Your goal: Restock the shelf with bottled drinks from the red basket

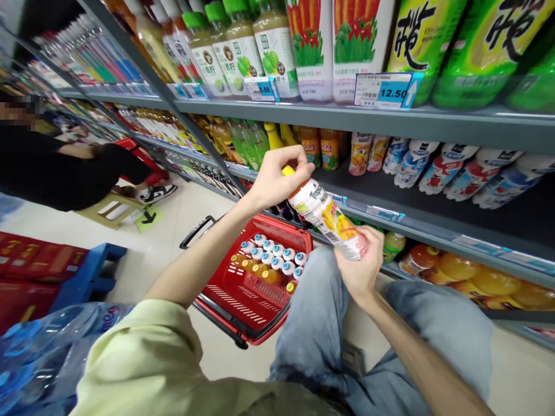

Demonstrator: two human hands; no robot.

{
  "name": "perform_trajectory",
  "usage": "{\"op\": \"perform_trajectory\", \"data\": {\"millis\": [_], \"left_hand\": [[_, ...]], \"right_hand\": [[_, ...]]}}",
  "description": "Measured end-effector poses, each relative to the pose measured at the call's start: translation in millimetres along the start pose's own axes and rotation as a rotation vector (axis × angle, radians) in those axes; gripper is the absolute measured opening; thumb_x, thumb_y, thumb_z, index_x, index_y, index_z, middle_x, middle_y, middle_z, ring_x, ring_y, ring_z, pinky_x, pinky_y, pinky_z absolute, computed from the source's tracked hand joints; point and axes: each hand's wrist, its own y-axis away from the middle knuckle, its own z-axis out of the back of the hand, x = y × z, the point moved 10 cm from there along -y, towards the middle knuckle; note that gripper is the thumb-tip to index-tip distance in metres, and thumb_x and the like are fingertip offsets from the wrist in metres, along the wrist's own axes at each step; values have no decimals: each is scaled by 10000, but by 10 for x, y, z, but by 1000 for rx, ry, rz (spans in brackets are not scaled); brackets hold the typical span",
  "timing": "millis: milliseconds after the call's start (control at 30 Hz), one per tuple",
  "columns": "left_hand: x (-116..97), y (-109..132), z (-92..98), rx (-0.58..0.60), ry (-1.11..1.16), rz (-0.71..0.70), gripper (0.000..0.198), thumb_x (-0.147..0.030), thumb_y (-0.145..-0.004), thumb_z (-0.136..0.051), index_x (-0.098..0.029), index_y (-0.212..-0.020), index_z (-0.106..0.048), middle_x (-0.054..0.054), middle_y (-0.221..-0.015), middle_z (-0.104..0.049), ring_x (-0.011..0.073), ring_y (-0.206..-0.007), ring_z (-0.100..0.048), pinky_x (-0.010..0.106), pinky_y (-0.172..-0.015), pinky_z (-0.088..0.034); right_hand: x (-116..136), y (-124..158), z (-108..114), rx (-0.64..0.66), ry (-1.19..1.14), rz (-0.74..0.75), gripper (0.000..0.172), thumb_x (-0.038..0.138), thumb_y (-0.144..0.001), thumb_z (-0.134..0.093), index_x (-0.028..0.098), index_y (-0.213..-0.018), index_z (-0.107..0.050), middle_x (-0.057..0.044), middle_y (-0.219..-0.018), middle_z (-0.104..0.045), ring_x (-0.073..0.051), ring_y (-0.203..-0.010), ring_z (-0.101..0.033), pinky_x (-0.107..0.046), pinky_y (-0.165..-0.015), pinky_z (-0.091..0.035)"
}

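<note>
Both my hands are on one juice bottle, white with orange fruit on its label and a yellow cap, held tilted in front of the shelf. The fingers of my left hand close around the cap end. Lower down, my right hand wraps the base. Below and to the left, a red shopping basket stands on the floor, with several white bottles with blue caps and several orange drink bottles in it. Similar juice bottles stand on the middle shelf behind.
The grey shelf above holds large bottles and cartons with price tags. More drinks line the middle shelf. At left, a person in black sits on a stool. Red boxes rest near a blue pallet and wrapped water bottles.
</note>
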Motion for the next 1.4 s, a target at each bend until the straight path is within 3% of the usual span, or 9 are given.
{"op": "perform_trajectory", "data": {"millis": [200,367,567,733,900,1033,1167,1267,1400], "left_hand": [[50,139,104,-220,153,-69,433,-474,-834,-616,-235,-593,-347,-2,-612,-473,136,-594,-466,299,-565,-399],[-30,163,114,-250,129,-92,452,-490,-845,-626,-231,-584,-363,-7,-596,-474,128,-576,-460,297,-563,-389],[-141,162,217,-293,96,-107,409,-427,-860,-668,-215,-616,-419,-17,-632,-520,110,-594,-461,267,-563,-380],[60,96,19,-202,155,81,336,-428,-820,-747,-210,-743,-503,-33,-696,-538,103,-631,-484,239,-579,-404],[449,466,-436,-173,602,467,382,-526,-822,-745,-210,-931,-559,-11,-830,-623,118,-723,-607,224,-646,-506],[513,928,-755,-6,703,665,664,-457,-687,-911,-225,-1193,-548,69,-1162,-719,208,-974,-715,292,-779,-613],[644,1213,-729,10,649,803,694,-382,-649,-944,-200,-1191,-551,120,-1202,-735,255,-962,-754,314,-690,-657],[729,1220,-555,-129,610,794,724,-369,-620,-957,-204,-1189,-541,113,-1175,-744,274,-988,-761,334,-679,-680],[669,1038,-360,-277,580,638,763,-407,-637,-946,-254,-1246,-511,89,-1244,-719,273,-1067,-750,358,-742,-698]], "right_hand": [[55,-149,315,-111,248,161,271,257,-857,-638,295,-1117,-570,-151,-1202,-552,-360,-1188,-580,-576,-946,-511],[309,-195,428,-214,73,300,268,273,-875,-649,276,-1092,-492,-121,-1125,-570,-289,-1102,-637,-502,-947,-557],[17,-345,59,132,-320,-82,553,452,-690,-826,231,-1093,-519,-83,-1084,-645,-251,-1002,-659,-401,-914,-562],[-284,-16,-505,457,-788,-568,623,562,-637,-887,220,-1056,-579,-10,-937,-685,-169,-797,-641,-273,-670,-509],[-373,115,-680,445,-898,-729,664,608,-545,-929,207,-951,-588,21,-816,-680,-124,-679,-591,-222,-563,-408],[-452,161,-759,463,-878,-781,680,635,-571,-906,201,-956,-551,42,-736,-639,-100,-584,-529,-215,-515,-344],[-436,109,-729,616,-532,-598,822,536,-578,-941,198,-1198,-520,-54,-1047,-722,-205,-880,-689,-323,-775,-540],[-318,32,-648,696,-14,-262,1046,403,-671,-932,148,-1516,-370,-196,-1440,-586,-335,-1301,-597,-453,-1069,-485],[-249,212,-769,911,397,-7,721,477,-1014,-578,87,-1580,-362,-255,-1478,-547,-393,-1379,-536,-511,-1121,-445]]}}
